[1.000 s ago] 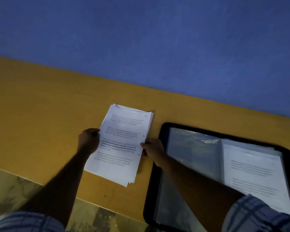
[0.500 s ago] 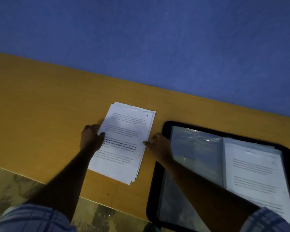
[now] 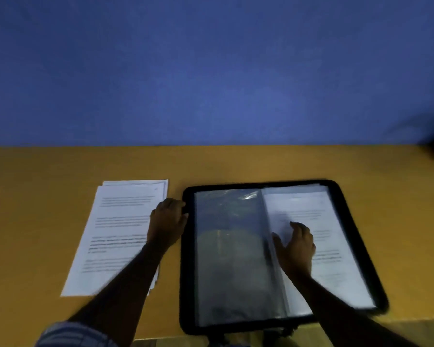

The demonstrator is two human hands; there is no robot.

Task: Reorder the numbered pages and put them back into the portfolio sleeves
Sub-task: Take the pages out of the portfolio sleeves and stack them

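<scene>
Two hands are at work in the head view, the only view given. On the yellow-brown desk (image 3: 236,161) lies a stack of printed pages (image 3: 115,234), and just to the right of it the black portfolio (image 3: 186,284) is open flat. Its left sleeve (image 3: 231,259) is clear and seems to hold no sheet. Its right sleeve (image 3: 298,188) holds one printed page (image 3: 336,216).

The left hand (image 3: 167,224) lies palm down at the narrow gap between stack and portfolio. Its wrist is over the right edge of the stack and its bent fingertips are at the black rim. Whether this grip has closed on the rim or only touches it I cannot tell, because the picture is blurred there. The right hand (image 3: 297,246) rests on the sleeved page, just beside the spine, with the fingers spread and lightly bent. I see no sheet pinched in this grip.

My judgement is that the step in hand is to take out the page which is still in its sleeve. This page is directly under the right hand, with its long axis running away from the person and its near end a little to the right — so the right hand is clearly the nearer one, and the left serves better to keep the portfolio in place. The stack lies to the left of both hands, also lengthwise away from the person.
</scene>
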